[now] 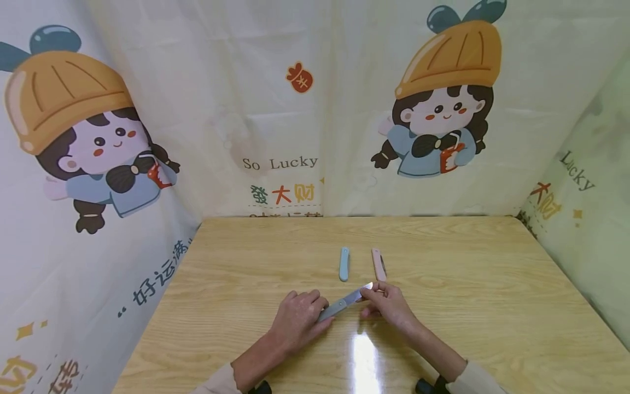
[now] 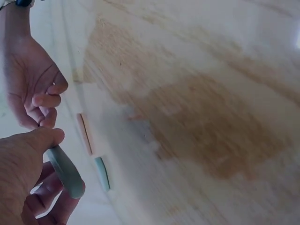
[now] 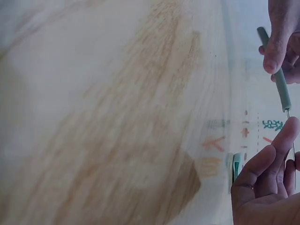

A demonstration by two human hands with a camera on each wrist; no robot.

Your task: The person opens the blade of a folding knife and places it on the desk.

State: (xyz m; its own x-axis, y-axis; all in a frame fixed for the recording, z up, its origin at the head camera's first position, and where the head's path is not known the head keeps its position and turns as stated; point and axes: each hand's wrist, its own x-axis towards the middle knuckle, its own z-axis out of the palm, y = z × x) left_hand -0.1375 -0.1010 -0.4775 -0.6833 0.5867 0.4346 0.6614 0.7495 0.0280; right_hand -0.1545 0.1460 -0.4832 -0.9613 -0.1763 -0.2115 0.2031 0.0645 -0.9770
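A folding knife with a grey-green handle (image 1: 332, 311) is unfolded, its shiny blade (image 1: 354, 296) slanting up to the right above the table. My left hand (image 1: 299, 322) grips the handle, thumb along one side and fingers on the other. Near the tip, the thumb and fingers of my right hand (image 1: 392, 307) pinch the blade. In the right wrist view the handle (image 3: 280, 86) runs down from the left hand, with the thin blade partly behind the right fingers. Beyond the hands lie a light blue folded knife (image 1: 344, 265) and a pink folded knife (image 1: 378, 265).
The wooden table (image 1: 467, 262) reaches back to a printed curtain (image 1: 344, 120), which also hangs along the left and right sides. A bright light reflection shows on the tabletop between the forearms.
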